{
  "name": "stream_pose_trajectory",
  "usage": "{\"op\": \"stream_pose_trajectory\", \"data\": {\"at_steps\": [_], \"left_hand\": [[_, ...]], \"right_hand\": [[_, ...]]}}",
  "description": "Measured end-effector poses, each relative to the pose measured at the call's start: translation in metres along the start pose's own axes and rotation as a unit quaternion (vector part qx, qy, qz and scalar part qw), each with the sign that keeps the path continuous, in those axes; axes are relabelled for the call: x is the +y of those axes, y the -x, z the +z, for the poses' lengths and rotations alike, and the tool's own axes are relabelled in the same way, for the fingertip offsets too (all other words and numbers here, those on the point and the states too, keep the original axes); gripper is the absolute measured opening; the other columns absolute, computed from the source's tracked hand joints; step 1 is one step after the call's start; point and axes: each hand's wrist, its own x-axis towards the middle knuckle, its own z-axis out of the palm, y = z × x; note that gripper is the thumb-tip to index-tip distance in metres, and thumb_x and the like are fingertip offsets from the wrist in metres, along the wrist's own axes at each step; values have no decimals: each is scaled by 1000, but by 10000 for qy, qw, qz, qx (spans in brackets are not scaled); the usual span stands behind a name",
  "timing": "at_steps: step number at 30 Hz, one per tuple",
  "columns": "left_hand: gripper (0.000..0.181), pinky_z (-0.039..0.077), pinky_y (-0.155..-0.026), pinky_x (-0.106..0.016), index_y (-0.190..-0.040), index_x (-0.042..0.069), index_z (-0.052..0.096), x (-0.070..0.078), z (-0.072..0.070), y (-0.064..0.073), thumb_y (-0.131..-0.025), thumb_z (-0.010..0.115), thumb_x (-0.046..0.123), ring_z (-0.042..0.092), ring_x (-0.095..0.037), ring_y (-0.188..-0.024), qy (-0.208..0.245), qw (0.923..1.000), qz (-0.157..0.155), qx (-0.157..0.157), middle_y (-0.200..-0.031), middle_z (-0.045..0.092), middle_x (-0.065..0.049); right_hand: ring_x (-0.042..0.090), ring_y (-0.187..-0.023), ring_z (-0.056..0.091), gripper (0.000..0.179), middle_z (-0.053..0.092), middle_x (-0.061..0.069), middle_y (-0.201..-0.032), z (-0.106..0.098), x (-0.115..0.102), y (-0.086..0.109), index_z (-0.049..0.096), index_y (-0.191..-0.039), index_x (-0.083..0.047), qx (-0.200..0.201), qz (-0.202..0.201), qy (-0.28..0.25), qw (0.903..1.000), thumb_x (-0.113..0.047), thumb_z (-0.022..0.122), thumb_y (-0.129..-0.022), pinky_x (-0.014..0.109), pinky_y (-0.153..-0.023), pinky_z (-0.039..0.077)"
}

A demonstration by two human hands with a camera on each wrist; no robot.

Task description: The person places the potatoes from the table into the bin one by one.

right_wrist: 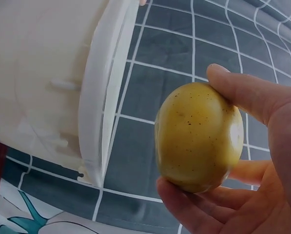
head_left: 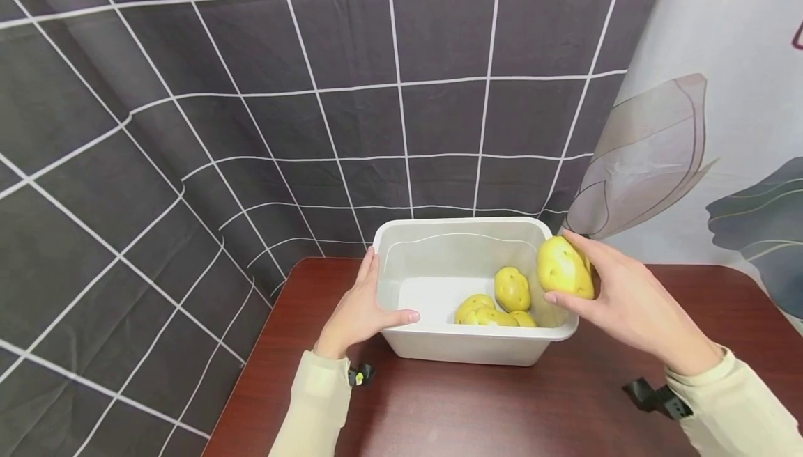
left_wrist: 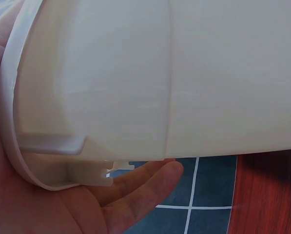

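Note:
A light grey plastic bin (head_left: 439, 330) stands on the table, with several yellow potatoes (head_left: 512, 288) lying in its right half. My left hand (head_left: 360, 309) grips the bin's left end, thumb over the front rim and fingers along the outside; the left wrist view shows the palm against the rim (left_wrist: 9, 102). Over the right end of the bin, my right hand (head_left: 633, 304) holds another potato (head_left: 560, 267) between thumb and fingers. Seen from the right wrist, this potato (right_wrist: 199, 136) has small dark specks and is beside the bin's rim.
The reddish-brown wooden table (head_left: 433, 415) has rounded back corners. Behind it hangs a dark cloth (head_left: 439, 122) with a white grid, which also runs along the left side. To the right is a pale curtain (head_left: 740, 46) with a leaf pattern.

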Motion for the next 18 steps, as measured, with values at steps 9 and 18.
{"op": "stream_pose_trajectory", "data": {"at_steps": [9, 18], "left_hand": [[133, 42, -106, -53, -162, 8, 12, -1, 1, -2, -66, 84, 65, 46, -34, -137, -61, 10000, 8, 15, -169, 4, 1], [133, 43, -105, -53, -162, 10, 11, 0, 0, -2, -66, 84, 65, 49, -35, -134, -89, 10000, -5, 1, -169, 3, 3]], "right_hand": [[30, -99, 62, 88, 62, 17, -126, -1, 3, -9, 46, -145, 3, -340, 49, 57, 9994, -44, 84, -81, 52, -79, 50], [36, -108, 61, 91, 59, 23, -132, 1, 7, -19, 45, -147, 5, -706, 115, 85, 9974, -48, 81, -82, 56, -84, 50]]}}
